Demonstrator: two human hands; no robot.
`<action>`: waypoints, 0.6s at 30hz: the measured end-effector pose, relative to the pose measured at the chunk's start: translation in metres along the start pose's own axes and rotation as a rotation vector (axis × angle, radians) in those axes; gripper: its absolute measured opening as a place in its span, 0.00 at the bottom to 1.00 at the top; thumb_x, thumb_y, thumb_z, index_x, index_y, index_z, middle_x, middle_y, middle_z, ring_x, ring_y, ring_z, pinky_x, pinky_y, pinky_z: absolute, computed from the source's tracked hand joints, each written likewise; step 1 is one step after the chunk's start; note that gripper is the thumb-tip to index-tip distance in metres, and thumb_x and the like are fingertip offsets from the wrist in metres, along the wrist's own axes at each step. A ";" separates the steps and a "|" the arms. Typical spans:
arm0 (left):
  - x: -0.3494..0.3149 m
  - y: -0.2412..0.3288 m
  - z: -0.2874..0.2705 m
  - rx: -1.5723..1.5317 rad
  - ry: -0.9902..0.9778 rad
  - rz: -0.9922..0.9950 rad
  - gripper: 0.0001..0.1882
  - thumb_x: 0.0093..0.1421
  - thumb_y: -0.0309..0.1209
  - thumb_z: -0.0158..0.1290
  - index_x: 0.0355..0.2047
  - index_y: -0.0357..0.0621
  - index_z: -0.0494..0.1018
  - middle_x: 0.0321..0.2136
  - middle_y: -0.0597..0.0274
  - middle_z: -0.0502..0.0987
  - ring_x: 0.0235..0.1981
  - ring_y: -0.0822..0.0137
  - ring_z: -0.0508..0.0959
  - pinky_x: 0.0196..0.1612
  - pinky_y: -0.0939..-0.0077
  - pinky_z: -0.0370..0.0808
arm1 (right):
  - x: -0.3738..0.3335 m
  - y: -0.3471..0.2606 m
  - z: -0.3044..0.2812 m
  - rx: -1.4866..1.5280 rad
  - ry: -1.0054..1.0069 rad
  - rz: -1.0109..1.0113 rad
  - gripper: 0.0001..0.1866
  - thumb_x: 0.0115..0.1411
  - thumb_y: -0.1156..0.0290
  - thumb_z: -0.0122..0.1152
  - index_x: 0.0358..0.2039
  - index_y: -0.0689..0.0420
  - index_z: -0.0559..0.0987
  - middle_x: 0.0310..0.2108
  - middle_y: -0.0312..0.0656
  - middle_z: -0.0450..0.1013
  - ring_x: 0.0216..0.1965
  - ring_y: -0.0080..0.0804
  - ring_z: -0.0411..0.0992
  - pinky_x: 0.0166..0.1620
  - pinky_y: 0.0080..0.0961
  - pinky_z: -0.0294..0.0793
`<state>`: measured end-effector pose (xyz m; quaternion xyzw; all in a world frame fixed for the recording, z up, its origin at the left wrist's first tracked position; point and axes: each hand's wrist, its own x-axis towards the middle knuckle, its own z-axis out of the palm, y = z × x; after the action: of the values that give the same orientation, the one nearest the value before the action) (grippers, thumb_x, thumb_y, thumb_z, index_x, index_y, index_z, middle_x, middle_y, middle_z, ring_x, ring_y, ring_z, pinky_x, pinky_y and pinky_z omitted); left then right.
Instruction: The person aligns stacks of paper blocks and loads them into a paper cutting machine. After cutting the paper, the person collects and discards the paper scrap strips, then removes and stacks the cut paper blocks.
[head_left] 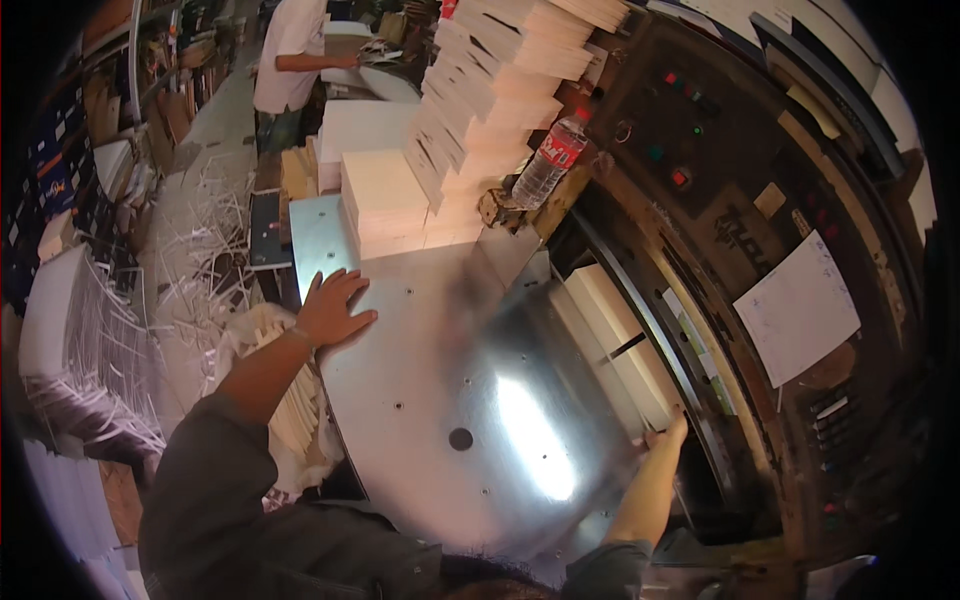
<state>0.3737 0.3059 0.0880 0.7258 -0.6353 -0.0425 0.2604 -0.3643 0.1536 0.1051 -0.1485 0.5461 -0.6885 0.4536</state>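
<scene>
Your left hand (335, 308) open, your right hand (671, 431), grip unclear, seemingly positions the cream rectangular paper stack (607, 312), probably needing squaring next.

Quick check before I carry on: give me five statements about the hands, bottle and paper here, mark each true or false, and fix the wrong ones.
1. The left hand lies on the metal table near its left edge. True.
2. The right hand is wrapped around the plastic bottle. False: it is at the near end of the paper stack inside the machine; the bottle stands beside the tall paper piles.
3. Loose paper strips litter the floor on the left. True.
4. The sheet on the control panel is solid black. False: it is white with faint marks.
5. A co-worker in a pale shirt stands in the background. True.
</scene>
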 end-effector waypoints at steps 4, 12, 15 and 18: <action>0.005 0.002 -0.004 -0.035 0.007 -0.008 0.38 0.58 0.57 0.60 0.63 0.50 0.72 0.69 0.57 0.67 0.74 0.53 0.59 0.75 0.39 0.45 | -0.001 -0.001 -0.001 -0.314 0.199 0.085 0.24 0.63 0.58 0.66 0.57 0.50 0.73 0.48 0.48 0.74 0.35 0.49 0.73 0.26 0.42 0.73; -0.004 -0.010 0.010 -0.099 0.050 -0.012 0.36 0.58 0.57 0.59 0.61 0.49 0.74 0.69 0.55 0.67 0.73 0.54 0.60 0.76 0.43 0.45 | -0.089 -0.002 -0.050 -0.452 0.183 0.074 0.19 0.66 0.62 0.63 0.56 0.48 0.73 0.50 0.47 0.72 0.36 0.45 0.74 0.28 0.34 0.77; -0.004 -0.008 0.002 -0.120 0.034 -0.006 0.35 0.57 0.56 0.60 0.58 0.47 0.75 0.68 0.52 0.68 0.73 0.52 0.61 0.76 0.43 0.46 | -0.150 -0.004 -0.110 -0.408 0.062 0.108 0.21 0.66 0.64 0.62 0.59 0.46 0.72 0.53 0.45 0.70 0.37 0.46 0.75 0.30 0.33 0.78; -0.007 -0.007 0.003 -0.114 0.014 0.021 0.34 0.56 0.55 0.62 0.57 0.47 0.76 0.67 0.52 0.69 0.72 0.51 0.62 0.75 0.42 0.47 | -0.244 -0.018 -0.142 -0.470 0.047 0.114 0.25 0.66 0.67 0.60 0.63 0.46 0.71 0.55 0.44 0.70 0.39 0.48 0.75 0.31 0.33 0.78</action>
<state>0.3778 0.3118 0.0807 0.7034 -0.6376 -0.0710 0.3061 -0.3393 0.4330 0.1407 -0.2028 0.7091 -0.5191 0.4320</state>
